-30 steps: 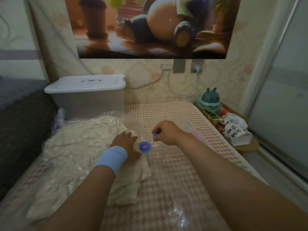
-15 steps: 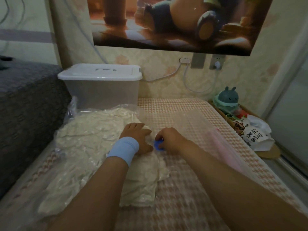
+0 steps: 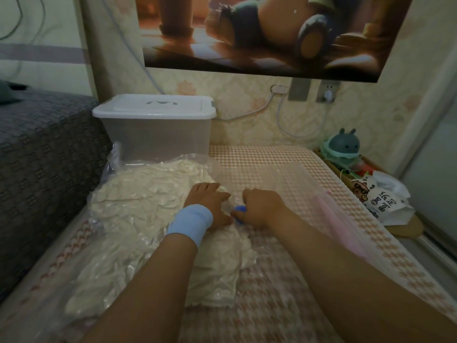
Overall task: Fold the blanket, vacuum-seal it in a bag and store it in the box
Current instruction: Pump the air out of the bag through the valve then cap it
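Seating blue cap (image 3: 239,209) on bag (image 3: 128,214): our right hand (image 3: 262,206), raised moments ago, now pinches it down; left hand (image 3: 210,203) beside cap, fingers (image 3: 205,188) flat, pressing. Sealing looks near done.

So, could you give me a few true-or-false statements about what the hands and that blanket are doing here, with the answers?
1. The cream blanket lies inside the clear bag. True.
2. The box stands open. False: the white lid sits on it.
3. The left hand presses flat on the bagged blanket. True.
4. The right hand pinches a red cap. False: it grips a blue cap.
5. The clear bag is in the box. False: it lies on the bed in front of the box.
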`<state>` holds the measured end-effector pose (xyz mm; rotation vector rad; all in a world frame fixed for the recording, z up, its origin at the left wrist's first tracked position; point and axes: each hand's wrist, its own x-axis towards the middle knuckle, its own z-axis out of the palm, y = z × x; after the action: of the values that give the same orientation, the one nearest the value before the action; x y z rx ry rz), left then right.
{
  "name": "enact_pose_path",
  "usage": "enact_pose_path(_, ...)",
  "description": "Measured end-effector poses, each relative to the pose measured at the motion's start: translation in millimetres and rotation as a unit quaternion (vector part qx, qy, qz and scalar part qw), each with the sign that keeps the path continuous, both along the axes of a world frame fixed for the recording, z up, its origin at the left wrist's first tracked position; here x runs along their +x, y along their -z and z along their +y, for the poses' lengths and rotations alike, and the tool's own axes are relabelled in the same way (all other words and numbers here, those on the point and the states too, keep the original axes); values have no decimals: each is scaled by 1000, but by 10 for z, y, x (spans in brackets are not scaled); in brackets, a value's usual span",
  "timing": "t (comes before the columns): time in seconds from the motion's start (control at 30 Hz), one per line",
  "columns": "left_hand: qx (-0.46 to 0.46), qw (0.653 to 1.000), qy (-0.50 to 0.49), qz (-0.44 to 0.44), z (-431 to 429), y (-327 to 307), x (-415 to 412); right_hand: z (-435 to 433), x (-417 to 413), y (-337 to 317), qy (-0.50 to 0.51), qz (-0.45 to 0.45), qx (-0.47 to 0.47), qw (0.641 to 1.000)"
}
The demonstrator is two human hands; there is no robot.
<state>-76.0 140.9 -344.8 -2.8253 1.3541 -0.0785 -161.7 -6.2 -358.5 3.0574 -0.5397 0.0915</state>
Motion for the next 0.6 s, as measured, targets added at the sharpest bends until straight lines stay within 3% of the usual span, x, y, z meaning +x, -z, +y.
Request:
enact_pose_path(0.1, 4, 1000, -2, 0, -5, 1, 5, -9, 18, -19, -33, 34, -2, 999)
enact_pose_path(0.27, 7, 1000, -5, 4, -5, 14, 18, 58, 31, 16, 35, 46, -82, 995)
enact_pose_path(0.43, 26, 1000, -4, 5, -18, -19, 36, 7, -12, 46, -16, 66, -52, 996)
enact_pose_path(0.6, 31, 999, 5, 6, -13, -37, 64, 98, 38, 49, 23, 67, -89, 993)
